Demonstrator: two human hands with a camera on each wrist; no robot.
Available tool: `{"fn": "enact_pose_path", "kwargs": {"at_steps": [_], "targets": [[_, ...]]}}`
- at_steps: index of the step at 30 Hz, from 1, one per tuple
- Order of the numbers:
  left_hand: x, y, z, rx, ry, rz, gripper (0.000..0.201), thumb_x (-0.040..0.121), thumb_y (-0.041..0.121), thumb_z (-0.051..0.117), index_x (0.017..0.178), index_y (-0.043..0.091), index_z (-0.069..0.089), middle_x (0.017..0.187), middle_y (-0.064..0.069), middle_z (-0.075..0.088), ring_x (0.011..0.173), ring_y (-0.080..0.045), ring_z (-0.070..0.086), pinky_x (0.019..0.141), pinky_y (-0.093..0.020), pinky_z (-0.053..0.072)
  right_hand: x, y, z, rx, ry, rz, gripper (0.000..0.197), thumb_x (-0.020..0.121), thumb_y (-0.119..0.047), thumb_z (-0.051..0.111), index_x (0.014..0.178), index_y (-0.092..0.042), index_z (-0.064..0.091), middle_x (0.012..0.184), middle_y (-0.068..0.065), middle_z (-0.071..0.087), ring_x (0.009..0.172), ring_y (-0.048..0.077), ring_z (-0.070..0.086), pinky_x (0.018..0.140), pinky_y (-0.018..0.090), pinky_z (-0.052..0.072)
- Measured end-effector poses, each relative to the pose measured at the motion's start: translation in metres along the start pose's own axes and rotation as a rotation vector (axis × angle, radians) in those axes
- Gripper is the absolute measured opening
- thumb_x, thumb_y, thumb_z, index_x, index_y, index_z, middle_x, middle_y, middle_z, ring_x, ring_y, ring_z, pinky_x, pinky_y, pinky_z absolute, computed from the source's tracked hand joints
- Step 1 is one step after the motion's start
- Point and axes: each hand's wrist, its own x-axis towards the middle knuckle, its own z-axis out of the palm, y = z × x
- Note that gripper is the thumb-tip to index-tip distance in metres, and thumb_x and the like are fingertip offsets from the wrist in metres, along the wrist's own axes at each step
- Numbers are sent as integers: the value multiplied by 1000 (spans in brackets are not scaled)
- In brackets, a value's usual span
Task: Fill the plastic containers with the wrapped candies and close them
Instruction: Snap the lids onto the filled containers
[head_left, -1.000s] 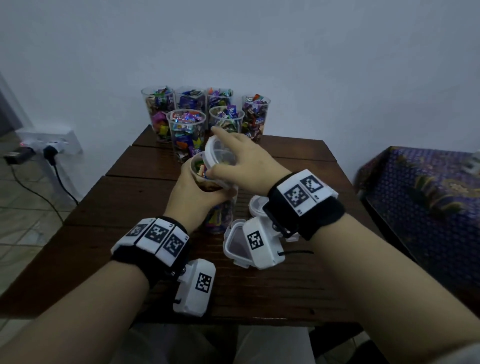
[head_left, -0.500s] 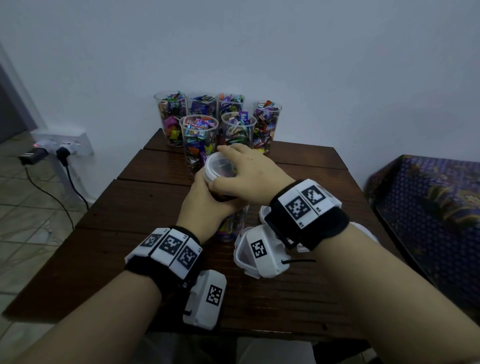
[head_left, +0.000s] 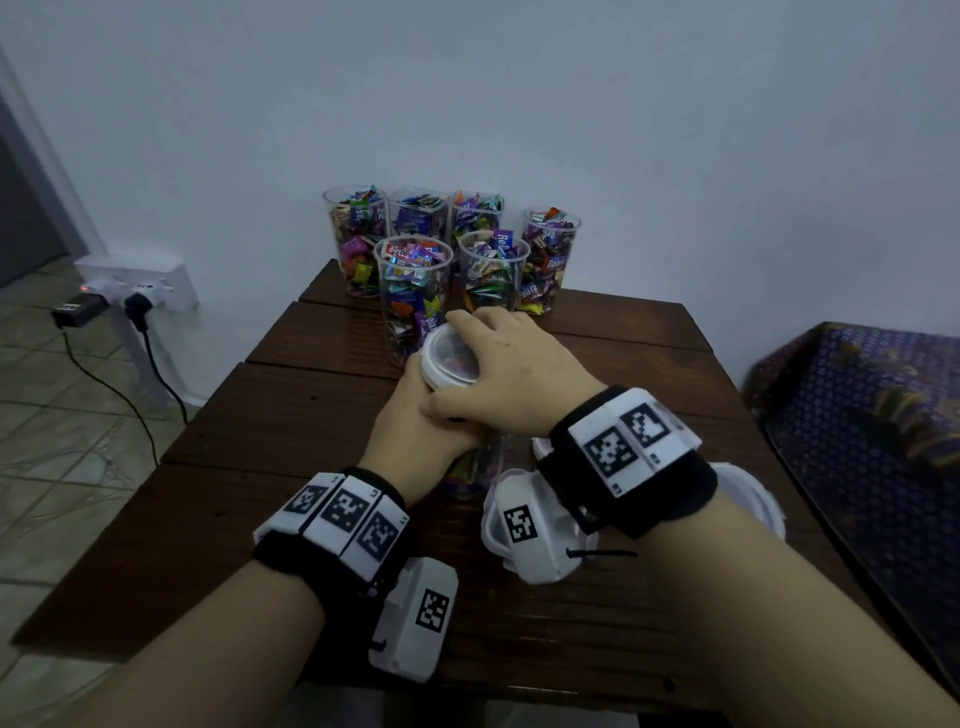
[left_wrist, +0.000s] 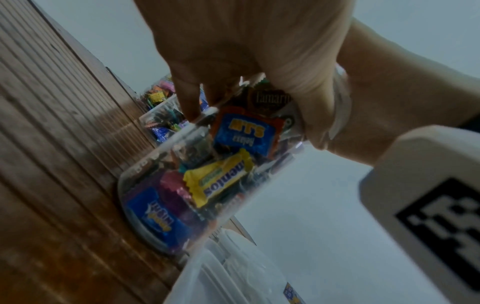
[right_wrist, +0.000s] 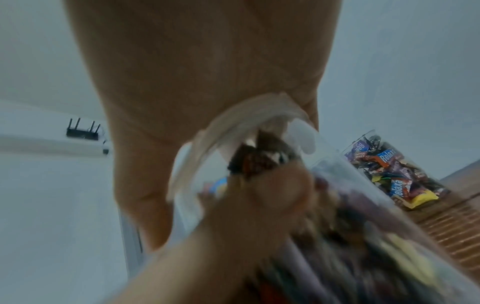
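Candies (left_wrist: 219, 179) in bright wrappers fill a clear plastic container (left_wrist: 197, 185) that stands upright on the dark wooden table (head_left: 291, 415), near its middle and in front of the person. The left hand (head_left: 415, 436) wraps around the upper side of this container, fingers curled on its wall. The right hand (head_left: 514, 374) sits on top, fingers and thumb curled over the edge of a white-rimmed lid (head_left: 451, 361) that rests on the container's mouth. In the right wrist view the lid's rim (right_wrist: 233, 131) lies against the palm, with the candies showing just under it; whether the lid is fully seated cannot be told.

Six more containers (head_left: 413, 291) packed with candies stand open in a group at the far edge of the table, against the white wall. Loose white lids (head_left: 748, 499) lie on the table just right of the held container, partly hidden by the right wrist. On the floor to the left, a power strip (head_left: 140, 283) with plugs sits against the wall. A patterned blue cloth (head_left: 857, 415) covers something to the right of the table.
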Motion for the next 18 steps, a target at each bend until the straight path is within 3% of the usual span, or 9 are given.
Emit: {"fn": "enact_pose_path", "kwargs": {"at_steps": [5, 11, 18], "targets": [[-4, 4, -10, -116, -111, -23, 105, 44, 64, 85, 135, 38, 39, 126, 9, 59, 117, -13, 56, 98, -46, 46, -2, 19, -18, 244, -196, 35, 102, 74, -46, 75, 151, -17, 13, 147, 1, 26, 133, 17, 30, 105, 28, 31], [-5, 7, -13, -107, -136, -32, 90, 47, 53, 84, 125, 50, 38, 125, 15, 58, 117, -7, 55, 101, -43, 45, -3, 20, -9, 355, -132, 60, 103, 70, -41, 79, 149, -17, 18, 138, -2, 32, 125, 13, 37, 102, 31, 37], [-3, 4, -13, -142, -142, -27, 88, 52, 44, 85, 128, 43, 42, 122, 14, 61, 114, -5, 58, 100, -42, 46, -2, 19, 2, 368, -27, 50, 102, 66, -46, 79, 147, -18, 24, 118, -7, 34, 112, 13, 40, 90, 28, 37]]}}
